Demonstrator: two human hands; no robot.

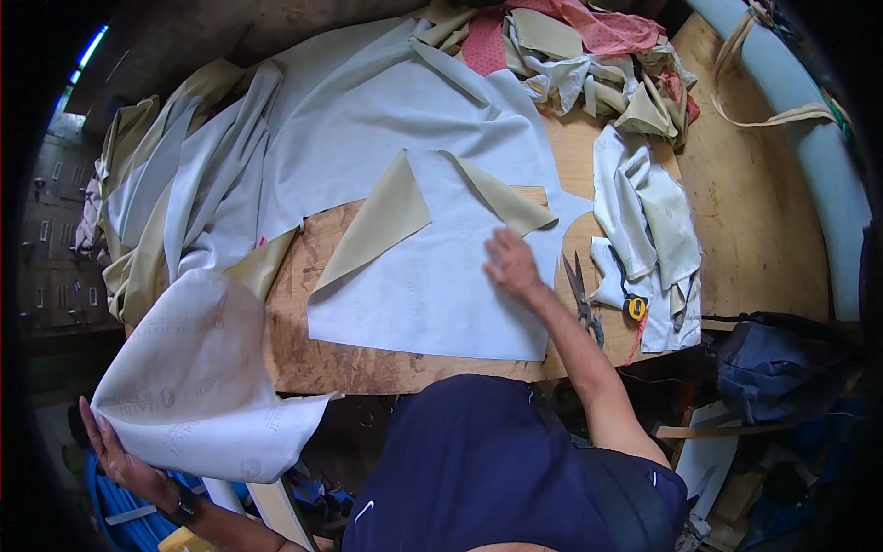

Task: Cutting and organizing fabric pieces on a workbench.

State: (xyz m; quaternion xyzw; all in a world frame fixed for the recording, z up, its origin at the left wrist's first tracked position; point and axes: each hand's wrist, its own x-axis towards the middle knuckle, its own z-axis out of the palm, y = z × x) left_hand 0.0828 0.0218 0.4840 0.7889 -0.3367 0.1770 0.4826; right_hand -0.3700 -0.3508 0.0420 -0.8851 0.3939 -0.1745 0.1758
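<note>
at frame's edge, left hand (124,460) seemingly grips paper (198,386).

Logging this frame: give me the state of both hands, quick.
Left hand: holding a loose white fabric piece off the table.
Right hand: open, pressing flat on the grey fabric.

Your left hand (120,460) carries a white sheet (198,377) with faint grey printing. Under your right hand (511,265) the cloth (432,285) is pale grey-blue, its folded corners showing an olive-tan underside. The bench (368,363) is brown plywood. You have dark-handled scissors (581,296), a yellow tape measure (636,307), and red patterned fabric (589,28) among tan scraps. Your shirt (478,469) is navy
</note>
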